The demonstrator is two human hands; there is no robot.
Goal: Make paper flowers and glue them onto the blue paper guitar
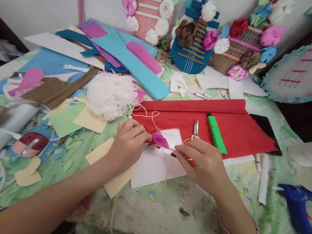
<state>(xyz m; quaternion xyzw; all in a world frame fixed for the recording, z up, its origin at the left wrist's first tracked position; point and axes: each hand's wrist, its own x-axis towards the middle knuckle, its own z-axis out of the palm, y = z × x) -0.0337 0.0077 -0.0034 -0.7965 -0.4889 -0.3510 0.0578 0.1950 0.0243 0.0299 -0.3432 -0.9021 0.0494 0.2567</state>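
Observation:
My left hand [129, 140] pinches a piece of magenta crepe paper [160, 138] between thumb and fingertips. A thin pale strand [165, 147] runs from this paper to the fingertips of my right hand [202, 162]; whether it is string or a thin stick I cannot tell. Small gold-handled scissors [196, 129] also sit in my right hand, blades pointing away from me, handles partly hidden by the fingers. Below both hands lies white paper [149, 172]. Just beyond is a length of red crepe paper [174, 114], with a green utility knife [216, 134] on it.
A heap of white string [111, 95] lies left of the red paper, near coloured paper strips [135, 63]. Flower-trimmed paper instruments [192, 51] lean on the wall. A blue glue gun [298, 208] is at right; a mouse [30, 143] and cables are at left.

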